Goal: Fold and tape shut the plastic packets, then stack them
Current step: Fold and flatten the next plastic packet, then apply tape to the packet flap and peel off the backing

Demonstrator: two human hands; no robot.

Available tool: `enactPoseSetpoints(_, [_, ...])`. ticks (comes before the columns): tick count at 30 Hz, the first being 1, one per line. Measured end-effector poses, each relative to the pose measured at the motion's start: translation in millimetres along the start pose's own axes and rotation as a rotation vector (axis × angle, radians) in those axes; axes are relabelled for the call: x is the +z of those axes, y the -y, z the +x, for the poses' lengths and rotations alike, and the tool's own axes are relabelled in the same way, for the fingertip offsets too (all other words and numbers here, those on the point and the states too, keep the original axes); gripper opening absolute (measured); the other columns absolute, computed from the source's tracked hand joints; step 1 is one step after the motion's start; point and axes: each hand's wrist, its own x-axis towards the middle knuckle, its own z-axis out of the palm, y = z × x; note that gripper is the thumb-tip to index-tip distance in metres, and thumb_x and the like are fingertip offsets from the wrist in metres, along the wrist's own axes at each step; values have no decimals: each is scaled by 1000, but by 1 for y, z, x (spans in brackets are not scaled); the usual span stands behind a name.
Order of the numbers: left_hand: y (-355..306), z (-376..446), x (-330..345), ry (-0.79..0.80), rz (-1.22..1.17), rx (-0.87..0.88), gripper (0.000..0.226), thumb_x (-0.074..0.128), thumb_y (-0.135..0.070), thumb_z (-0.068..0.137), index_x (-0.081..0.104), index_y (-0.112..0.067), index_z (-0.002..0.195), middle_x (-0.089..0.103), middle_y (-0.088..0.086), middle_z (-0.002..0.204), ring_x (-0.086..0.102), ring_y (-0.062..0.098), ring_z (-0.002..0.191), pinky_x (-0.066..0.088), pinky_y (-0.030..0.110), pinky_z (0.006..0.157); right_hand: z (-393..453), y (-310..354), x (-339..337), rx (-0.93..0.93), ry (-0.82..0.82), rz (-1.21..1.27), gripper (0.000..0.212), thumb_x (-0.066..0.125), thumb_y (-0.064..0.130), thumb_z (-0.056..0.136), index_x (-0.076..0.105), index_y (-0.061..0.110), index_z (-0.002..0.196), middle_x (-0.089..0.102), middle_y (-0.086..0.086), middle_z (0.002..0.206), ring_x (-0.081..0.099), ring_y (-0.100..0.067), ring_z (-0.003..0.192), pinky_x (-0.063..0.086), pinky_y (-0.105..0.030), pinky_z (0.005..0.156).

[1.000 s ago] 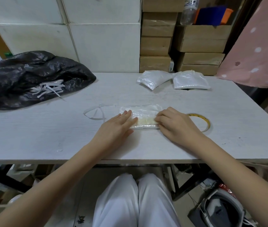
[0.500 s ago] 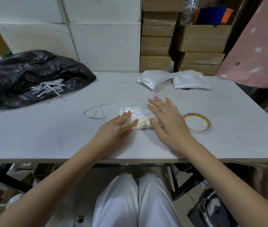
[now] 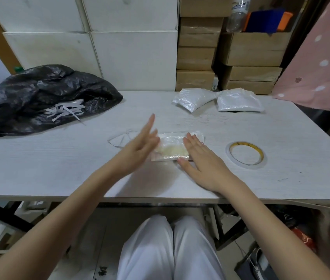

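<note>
A folded clear plastic packet (image 3: 172, 146) with pale contents lies in the middle of the white table (image 3: 59, 170). My right hand (image 3: 200, 160) lies flat with straight fingers on the packet's right part. My left hand (image 3: 139, 146) hovers raised over the packet's left end, fingers straight and spread, blurred by motion. Two finished white packets (image 3: 192, 100) (image 3: 238, 102) sit side by side at the table's far edge. A roll of tape (image 3: 245, 155) lies flat to the right of my right hand.
A crumpled black plastic bag (image 3: 45, 98) with white paper strips (image 3: 67, 111) on it fills the table's far left. A thin clear scrap (image 3: 119, 139) lies left of the packet. Cardboard boxes (image 3: 198, 57) and white boxes (image 3: 119, 57) stand behind the table. Pink dotted fabric (image 3: 321, 63) hangs at the right.
My left hand has lifted off the packet and swung up and away. My right hand slid back across the packet and stays flat on its right part.
</note>
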Motion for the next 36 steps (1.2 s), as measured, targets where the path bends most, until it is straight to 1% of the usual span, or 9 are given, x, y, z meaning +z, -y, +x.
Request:
enactPoseSetpoints(2, [-14,5,-8,-60,311,46,53,34,-32,99,12,-33,147,22,-6,154,20,7,141,13,18,112,0,2,1,-4,-19,-48,77,26,60,93,1,17,151,-8,2,158,-10,-7,145,-1,-27,119])
enactPoseSetpoints(7, [-5,7,22,140,985,79,62,16,-45,100,6,-8,149,5,7,158,3,15,146,-4,20,113,-3,5,1,14,-40,-103,78,31,58,93,-1,15,150,-9,1,158,-9,-8,145,-4,-24,116])
enactPoseSetpoints(10, [16,3,24,157,928,84,81,-3,-57,85,7,-9,149,2,6,158,0,12,145,-9,15,109,-2,4,1,24,-17,-42,76,32,56,94,-1,17,151,-8,3,158,-9,-7,145,-2,-26,119])
enactPoseSetpoints(16, [24,2,25,38,360,28,43,29,-26,102,31,-22,145,17,-14,152,9,-10,133,1,-7,98,-12,9,-23,181,47,740,63,37,53,94,6,41,148,9,27,151,10,7,138,7,-22,111])
enactPoseSetpoints(19, [24,4,28,-74,347,68,35,37,-25,101,52,-22,132,31,-20,144,21,-9,132,17,6,101,-14,1,-32,258,-59,1113,59,40,54,93,19,41,146,25,23,148,29,3,134,16,-27,113])
enactPoseSetpoints(21, [22,5,31,-160,403,117,26,45,-20,98,61,-13,117,46,-14,140,33,0,133,30,17,96,-18,-6,-35,262,-227,1361,46,40,32,98,36,22,143,39,9,144,36,-10,135,25,-30,113])
enactPoseSetpoints(25, [23,10,31,-199,461,108,16,57,-21,91,64,-11,102,57,-11,131,50,13,125,42,29,93,-36,-34,-55,185,-497,870,55,47,-12,85,50,19,130,29,11,150,22,-2,141,30,-7,102])
enactPoseSetpoints(30, [21,12,29,-254,426,49,33,62,-25,87,54,-24,119,63,-8,119,59,17,109,45,30,86,-59,-94,-69,451,-55,283,93,70,19,80,9,26,150,-10,0,158,-19,-11,143,2,-39,119])
enactPoseSetpoints(36, [20,18,32,-169,518,144,36,57,-18,89,58,-34,121,54,-6,121,51,15,109,37,25,86,-65,-98,-65,366,-56,303,88,76,40,72,28,30,145,28,9,151,14,-15,144,13,-40,119])
